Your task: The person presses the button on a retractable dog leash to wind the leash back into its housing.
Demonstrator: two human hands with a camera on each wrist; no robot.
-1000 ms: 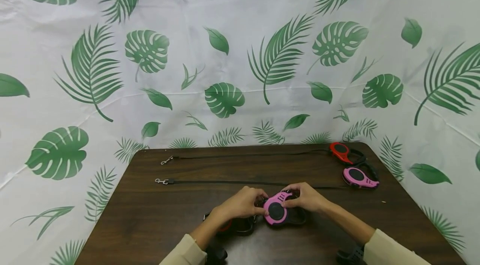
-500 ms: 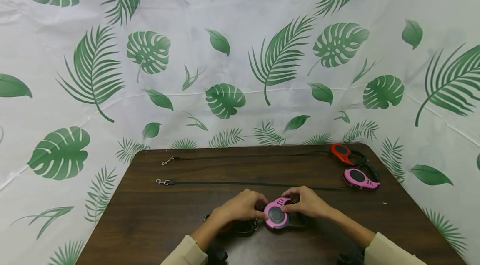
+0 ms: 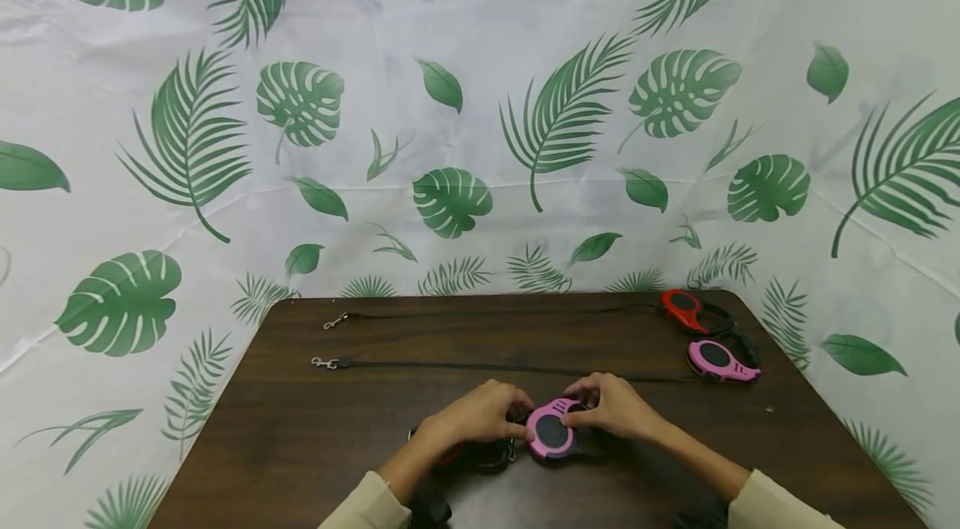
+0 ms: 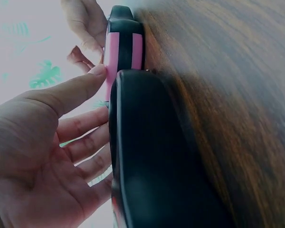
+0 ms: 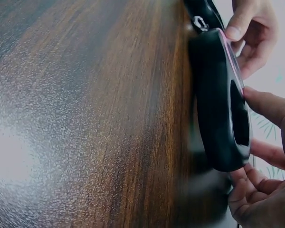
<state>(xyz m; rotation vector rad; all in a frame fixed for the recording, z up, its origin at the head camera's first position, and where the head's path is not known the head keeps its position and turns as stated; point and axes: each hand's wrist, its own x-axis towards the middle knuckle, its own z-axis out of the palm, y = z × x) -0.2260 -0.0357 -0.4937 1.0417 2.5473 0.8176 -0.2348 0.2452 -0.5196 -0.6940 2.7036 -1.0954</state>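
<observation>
A pink retractable dog leash (image 3: 551,431) with a black round centre lies at the middle front, its black handle (image 5: 211,109) towards the right. My left hand (image 3: 483,414) holds its left edge, thumb (image 4: 96,71) on the pink casing and the other fingers beyond it. From the right, my right hand (image 3: 617,406) pinches it near the handle, thumb on top. Beside it to the left, partly hidden under my left forearm, is a red and black leash (image 3: 452,455). A metal clip (image 3: 512,451) shows between the two leashes.
At the back right lie a red retractable leash (image 3: 681,310) and another pink one (image 3: 716,360). Their black cords stretch left across the brown table (image 3: 300,429), ending in metal clips (image 3: 325,363). A leaf-printed white sheet (image 3: 465,121) hangs behind the table.
The pink leash has shifted slightly towards the front edge, with both hands staying on it. The leashes at the back have stayed in place.
</observation>
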